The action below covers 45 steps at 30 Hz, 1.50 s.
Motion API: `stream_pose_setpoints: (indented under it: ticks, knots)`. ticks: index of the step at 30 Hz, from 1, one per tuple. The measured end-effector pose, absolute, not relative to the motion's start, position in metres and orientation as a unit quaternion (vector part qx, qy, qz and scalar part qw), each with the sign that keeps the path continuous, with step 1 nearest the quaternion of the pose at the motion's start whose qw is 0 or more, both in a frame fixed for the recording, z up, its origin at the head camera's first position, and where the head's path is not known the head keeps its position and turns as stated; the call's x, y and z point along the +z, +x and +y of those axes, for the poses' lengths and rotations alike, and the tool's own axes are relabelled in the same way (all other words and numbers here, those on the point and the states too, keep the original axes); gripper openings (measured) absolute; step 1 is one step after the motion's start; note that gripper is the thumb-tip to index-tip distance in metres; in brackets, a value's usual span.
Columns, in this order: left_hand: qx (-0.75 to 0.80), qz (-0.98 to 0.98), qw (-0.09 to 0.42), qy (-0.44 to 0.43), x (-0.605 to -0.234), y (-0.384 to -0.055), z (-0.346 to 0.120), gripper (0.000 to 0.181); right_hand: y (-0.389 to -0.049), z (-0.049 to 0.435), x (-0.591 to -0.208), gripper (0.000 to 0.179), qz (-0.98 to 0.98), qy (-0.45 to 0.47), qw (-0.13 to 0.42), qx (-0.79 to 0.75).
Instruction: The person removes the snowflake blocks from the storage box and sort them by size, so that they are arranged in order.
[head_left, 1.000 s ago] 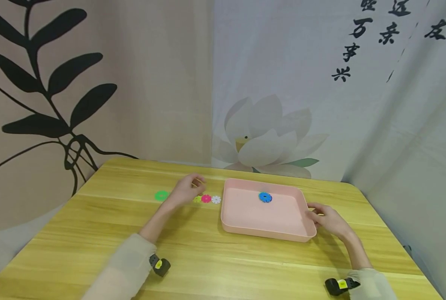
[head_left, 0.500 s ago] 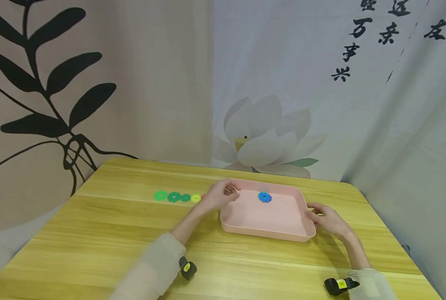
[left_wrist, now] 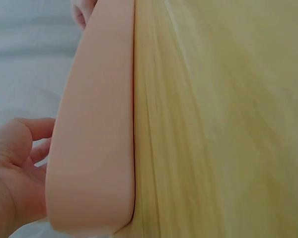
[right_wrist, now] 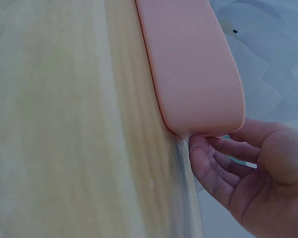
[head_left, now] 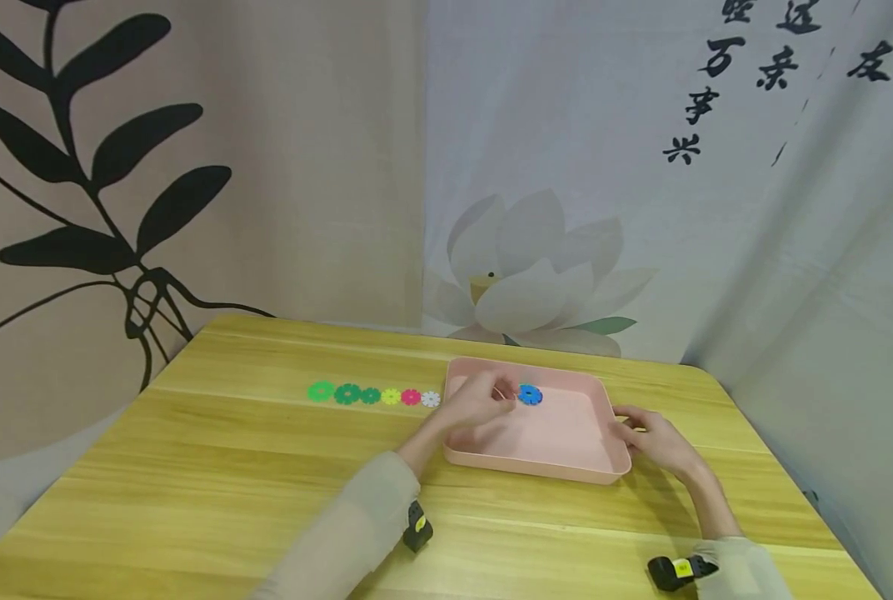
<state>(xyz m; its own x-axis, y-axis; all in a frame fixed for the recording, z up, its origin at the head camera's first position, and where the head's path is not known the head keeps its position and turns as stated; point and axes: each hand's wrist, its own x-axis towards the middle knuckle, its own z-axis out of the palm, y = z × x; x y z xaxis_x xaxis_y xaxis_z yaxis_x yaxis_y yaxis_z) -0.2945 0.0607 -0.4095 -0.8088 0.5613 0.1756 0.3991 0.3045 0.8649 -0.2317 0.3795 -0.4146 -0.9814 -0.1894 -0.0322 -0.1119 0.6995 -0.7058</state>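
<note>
A pink tray (head_left: 551, 450) lies on the wooden table, a small blue notched disc (head_left: 531, 394) inside it toward the back. My left hand (head_left: 480, 398) is over the tray's left half, fingers loosely bent, fingertips just left of the blue disc; nothing shows between them. The left wrist view has that hand (left_wrist: 20, 173) partly hidden behind the tray's front wall (left_wrist: 94, 129). At the tray's right end my right hand (head_left: 660, 437) grips the rim. The right wrist view shows this hand's bent fingers and thumb (right_wrist: 263, 173) at the tray's end wall (right_wrist: 198, 89).
Left of the tray, a row of notched discs runs across the table: a light green disc (head_left: 321, 391), two darker green ones, a yellow disc (head_left: 391, 397), a pink disc (head_left: 411, 397) and a white disc (head_left: 431, 399) close to the tray. A printed curtain (head_left: 326, 167) hangs behind the table.
My left hand has moved right, from above the row of discs to over the tray beside the blue disc, uncovering the row. My right hand has stayed at the tray's right rim.
</note>
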Motion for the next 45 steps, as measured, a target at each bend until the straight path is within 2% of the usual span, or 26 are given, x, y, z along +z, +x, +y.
stream_pose_setpoints:
  ticks: [9,19,31,38,45]
  knots:
    - [0.472,0.826,0.125,0.281,-0.419,-0.302,0.081,0.028,-0.23,0.378,-0.414,0.05,0.914,-0.08,0.052,-0.393]
    - [0.457,0.833,0.113,0.292,-0.425,-0.31,0.09,0.04,-0.232,0.378,-0.414,0.051,0.919,-0.077,0.052,-0.383]
    - [0.441,0.858,0.132,0.226,-0.428,-0.307,0.091,0.034,-0.231,0.379,-0.414,0.051,0.918,-0.072,0.059,-0.385]
    - [0.409,0.879,0.117,0.216,-0.425,-0.305,0.091,0.029,-0.23,0.379,-0.411,0.051,0.919,-0.081,0.058,-0.381]
    - [0.431,0.873,0.127,0.189,-0.42,-0.298,0.088,0.024,-0.229,0.378,-0.411,0.051,0.921,-0.075,0.055,-0.379]
